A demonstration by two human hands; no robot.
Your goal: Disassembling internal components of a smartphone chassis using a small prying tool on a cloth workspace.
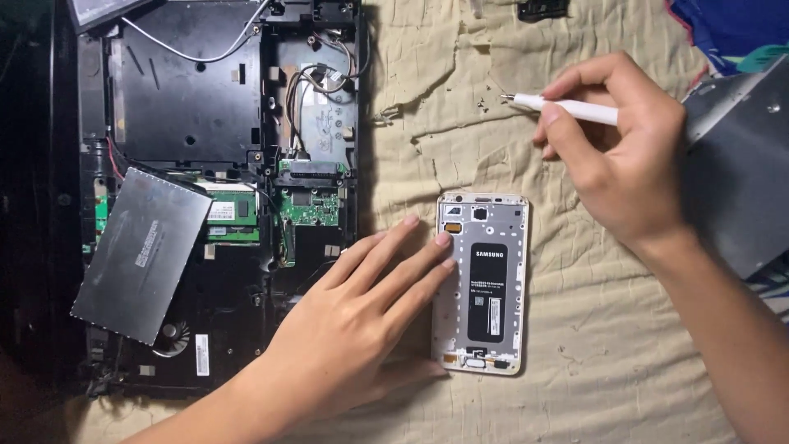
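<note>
An opened phone (482, 284) lies back-up on a creased beige cloth (608, 362), its rear cover off and a black battery showing in the pale frame. The left hand (353, 329) lies flat beside it, fingers spread, nothing in its grip, fingertips (444, 240) touching the phone's left edge. The right hand (620, 156) hovers above and to the right of the phone, its grip clamped on a white screwdriver (567, 108) whose metal tip points left toward a few tiny screws (483, 104) on the cloth. To the left sits a dismantled black laptop base (189, 107) with green circuit boards, loose wires and a grey flat drive (140, 255) resting tilted on it. A grey metal panel (740, 164) lies at the right edge, behind the right wrist.
</note>
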